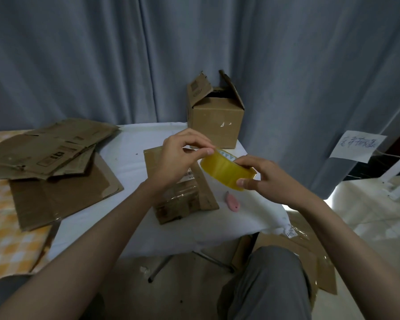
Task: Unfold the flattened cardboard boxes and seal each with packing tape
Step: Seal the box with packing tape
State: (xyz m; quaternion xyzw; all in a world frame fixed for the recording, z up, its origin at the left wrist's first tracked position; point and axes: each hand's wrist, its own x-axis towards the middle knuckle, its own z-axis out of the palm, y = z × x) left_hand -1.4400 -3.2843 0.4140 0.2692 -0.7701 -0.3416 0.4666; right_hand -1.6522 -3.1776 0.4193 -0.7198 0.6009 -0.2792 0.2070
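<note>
Right hand point(261, 179) grips the yellow tape roll point(226, 170) above the white table point(129, 144), fingers curled round its rim; left hand point(183, 158) pinches at the roll's top edge. A flattened box point(183, 197) lies beneath, its label too blurred to read. The handwritten paper sign point(358, 146) on the curtain point(310, 65) is illegible. An opened box point(215, 118) stands behind.

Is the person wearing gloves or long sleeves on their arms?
No. The left hand and right hand are bare, with no gloves, rings or watch showing. Both forearms are uncovered as far as the picture shows; no sleeve is visible.
</note>
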